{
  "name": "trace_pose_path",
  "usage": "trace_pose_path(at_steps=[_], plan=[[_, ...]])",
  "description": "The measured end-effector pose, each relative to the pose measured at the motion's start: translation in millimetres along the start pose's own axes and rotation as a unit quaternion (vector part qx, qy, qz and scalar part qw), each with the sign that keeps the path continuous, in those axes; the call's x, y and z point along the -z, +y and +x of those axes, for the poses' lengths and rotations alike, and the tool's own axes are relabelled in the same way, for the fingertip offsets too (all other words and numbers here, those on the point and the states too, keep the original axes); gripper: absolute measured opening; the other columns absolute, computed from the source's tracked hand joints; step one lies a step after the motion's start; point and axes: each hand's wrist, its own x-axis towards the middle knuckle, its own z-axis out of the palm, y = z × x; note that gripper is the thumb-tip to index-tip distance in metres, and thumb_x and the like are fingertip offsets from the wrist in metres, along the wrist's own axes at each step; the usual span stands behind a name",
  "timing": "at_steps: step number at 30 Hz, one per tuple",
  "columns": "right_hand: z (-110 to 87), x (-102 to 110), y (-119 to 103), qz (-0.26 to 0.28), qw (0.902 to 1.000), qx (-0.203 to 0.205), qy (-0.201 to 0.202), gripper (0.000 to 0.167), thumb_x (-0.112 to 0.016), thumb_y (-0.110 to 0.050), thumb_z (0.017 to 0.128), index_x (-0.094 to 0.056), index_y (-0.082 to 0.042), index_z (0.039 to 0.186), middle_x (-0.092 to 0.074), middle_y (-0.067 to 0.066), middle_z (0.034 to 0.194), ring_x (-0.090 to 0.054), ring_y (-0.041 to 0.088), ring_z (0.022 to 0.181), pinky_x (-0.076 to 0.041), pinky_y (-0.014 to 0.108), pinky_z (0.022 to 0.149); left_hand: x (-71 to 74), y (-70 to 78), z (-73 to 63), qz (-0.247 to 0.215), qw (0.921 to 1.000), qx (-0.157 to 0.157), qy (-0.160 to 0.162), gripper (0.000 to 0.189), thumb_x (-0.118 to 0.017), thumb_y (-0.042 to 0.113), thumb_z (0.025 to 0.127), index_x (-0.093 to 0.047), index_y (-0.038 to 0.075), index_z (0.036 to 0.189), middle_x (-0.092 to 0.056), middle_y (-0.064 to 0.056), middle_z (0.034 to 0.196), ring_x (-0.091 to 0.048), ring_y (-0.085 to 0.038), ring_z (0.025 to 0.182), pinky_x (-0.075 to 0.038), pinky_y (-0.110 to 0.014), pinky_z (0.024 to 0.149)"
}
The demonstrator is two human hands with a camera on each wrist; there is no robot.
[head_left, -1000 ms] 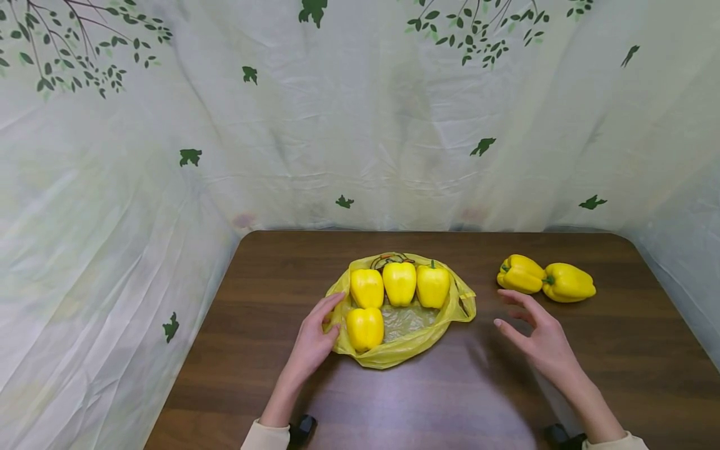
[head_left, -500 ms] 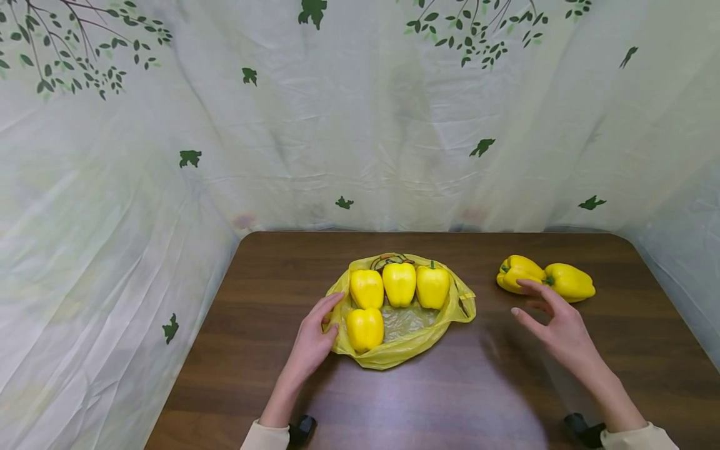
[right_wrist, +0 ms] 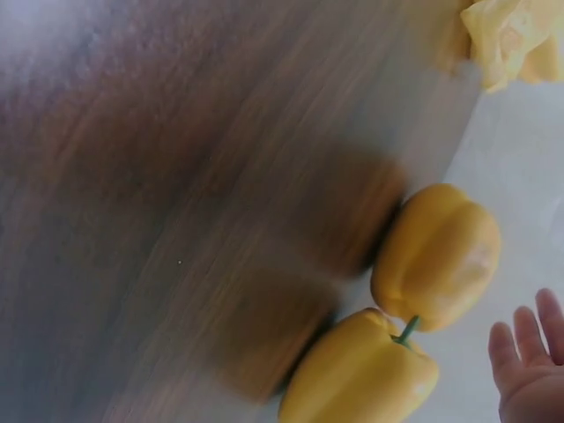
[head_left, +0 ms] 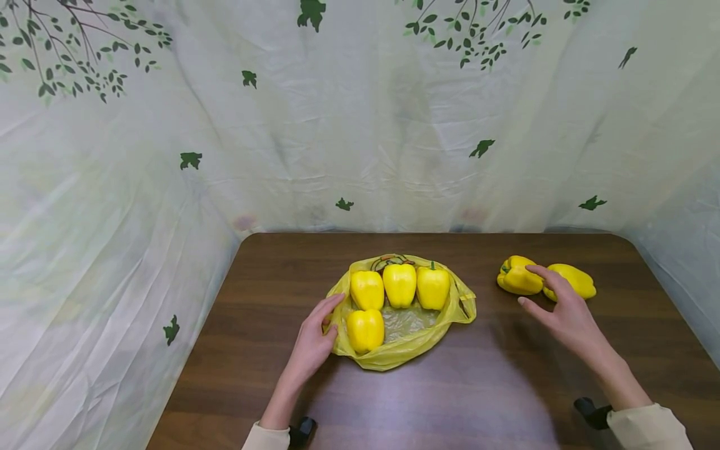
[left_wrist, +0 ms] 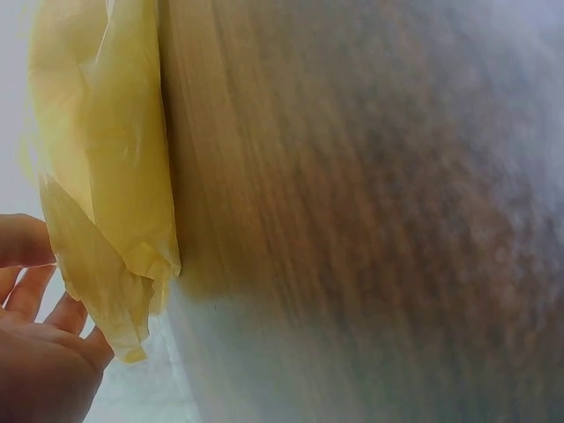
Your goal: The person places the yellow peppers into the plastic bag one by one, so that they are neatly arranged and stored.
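Left hand (head_left: 312,337) at left rim of crumpled yellow plastic bag (head_left: 396,357), fingers partly behind film, grip cannot be told | four glossy yellow bell peppers (head_left: 400,285) inside, undersides hidden | right hand (head_left: 569,317) holding nothing, thumb and fingers apart, partly covering right one of two loose yellow peppers (head_left: 516,279) on brown wood-grain worktop (head_left: 439,400) | right wrist view crops that pepper

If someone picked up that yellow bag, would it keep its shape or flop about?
Probably flop: the bag looks thin and wrinkled. The four peppers inside would likely make it sag. They may also tumble together, since there is bare space beside the front one.
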Motion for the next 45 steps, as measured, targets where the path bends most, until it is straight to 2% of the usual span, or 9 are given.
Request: trace_pose_path(at_steps=[13,21,26,45], plan=[[15.8,-3,10,-0.027,0.9983,-0.038,-0.036,0.067,-0.067,-0.022,0.094,-0.034,0.001,0.148,-0.037,0.030,0.145,-0.034,0.051,0.128,-0.029,0.070,0.099,0.3,2.2,-0.9,0.003,1.0000,0.008,0.001,0.062,-0.058,-0.015,0.083,-0.059,0.014,0.137,-0.054,-0.001,0.138,-0.051,-0.021,0.123,-0.048,-0.045,0.091],[26.9,-6,14,-0.027,0.9971,-0.048,-0.053,0.069,-0.067,-0.020,0.094,-0.030,0.005,0.147,-0.035,0.033,0.144,-0.034,0.052,0.128,-0.029,0.069,0.100,-0.7,0.8,-1.3,0.009,0.9999,0.006,0.001,0.061,-0.058,-0.014,0.083,-0.058,0.012,0.138,-0.054,0.000,0.138,-0.051,-0.020,0.123,-0.048,-0.041,0.090],[35.9,-11,17,-0.039,0.9950,-0.062,-0.069,0.071,-0.067,-0.017,0.093,-0.028,0.010,0.146,-0.034,0.036,0.143,-0.034,0.053,0.127,-0.030,0.069,0.100,-1.2,1.1,-1.1,0.003,1.0000,0.006,-0.001,0.061,-0.058,-0.015,0.083,-0.058,0.012,0.138,-0.054,-0.001,0.138,-0.050,-0.020,0.124,-0.048,-0.043,0.091],[47.0,-20,18,-0.062,0.9893,-0.103,-0.082,0.077,-0.068,-0.019,0.091,-0.026,0.012,0.147,-0.033,0.039,0.141,-0.034,0.055,0.122,-0.030,0.070,0.098,-0.5,2.0,-2.1,-0.009,0.9999,0.006,-0.002,0.062,-0.058,-0.015,0.083,-0.058,0.012,0.138,-0.053,-0.002,0.139,-0.050,-0.023,0.124,-0.046,-0.047,0.092]])
